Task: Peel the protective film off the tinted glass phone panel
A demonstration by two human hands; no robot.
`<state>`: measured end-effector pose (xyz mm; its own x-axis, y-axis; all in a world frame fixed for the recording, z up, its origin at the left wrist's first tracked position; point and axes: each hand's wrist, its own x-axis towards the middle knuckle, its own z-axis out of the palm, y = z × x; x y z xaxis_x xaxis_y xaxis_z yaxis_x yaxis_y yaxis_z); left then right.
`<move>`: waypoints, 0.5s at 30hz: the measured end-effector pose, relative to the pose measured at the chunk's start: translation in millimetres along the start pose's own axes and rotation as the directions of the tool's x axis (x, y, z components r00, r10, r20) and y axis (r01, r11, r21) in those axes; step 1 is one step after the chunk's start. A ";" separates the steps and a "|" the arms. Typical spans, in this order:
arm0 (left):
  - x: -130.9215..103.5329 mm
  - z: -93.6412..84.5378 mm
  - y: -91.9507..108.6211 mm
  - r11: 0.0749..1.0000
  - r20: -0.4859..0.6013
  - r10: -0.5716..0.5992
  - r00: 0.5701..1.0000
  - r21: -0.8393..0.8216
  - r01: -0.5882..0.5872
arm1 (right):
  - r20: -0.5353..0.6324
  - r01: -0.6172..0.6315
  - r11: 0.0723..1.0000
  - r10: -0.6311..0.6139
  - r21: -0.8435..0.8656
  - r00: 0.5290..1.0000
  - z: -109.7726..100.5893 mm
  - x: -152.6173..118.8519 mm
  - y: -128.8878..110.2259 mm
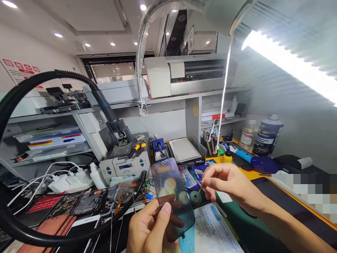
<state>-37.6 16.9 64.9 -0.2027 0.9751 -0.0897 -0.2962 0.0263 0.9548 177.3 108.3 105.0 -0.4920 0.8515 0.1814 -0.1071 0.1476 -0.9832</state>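
We judge the see-through panel (165, 175) light, stiff, fragile; best held by 2 edges. Left hand (149, 226) pinches its near end; right hand (230, 181) fingers curled, contents unclear.

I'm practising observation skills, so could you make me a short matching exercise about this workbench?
Things:
1. See-through panel
2. Spray can
3. Yellow-handled tool
4. Power strip

Places or states:
A. On top of the grey station
B. White, with cables plugged in
C. Held in the left hand
D. Upright beside a clear bottle

Pairs: 1-C, 2-D, 3-A, 4-B
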 end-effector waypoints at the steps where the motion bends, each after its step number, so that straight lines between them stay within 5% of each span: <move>1: 0.6 -0.7 0.3 1.000 0.007 0.000 1.000 0.000 0.000 | 0.011 0.004 1.000 -0.004 0.013 1.000 -0.7 0.8 1.9; 10: 5.0 -10.2 9.4 0.975 0.164 -0.016 0.986 0.220 -0.021 | 0.041 0.013 0.998 -0.010 -0.068 0.999 -20.0 14.0 9.9; 15: 8.5 -9.4 15.5 0.959 0.185 -0.074 0.980 0.282 0.020 | 0.194 -0.035 0.934 0.110 -0.356 0.975 -29.8 -24.1 6.3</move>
<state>-52.7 23.5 76.2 -0.0036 0.9943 -0.1065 -0.0251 0.1063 0.9940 214.2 103.7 93.9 -0.6587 0.7490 0.0718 0.2253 0.2874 -0.9310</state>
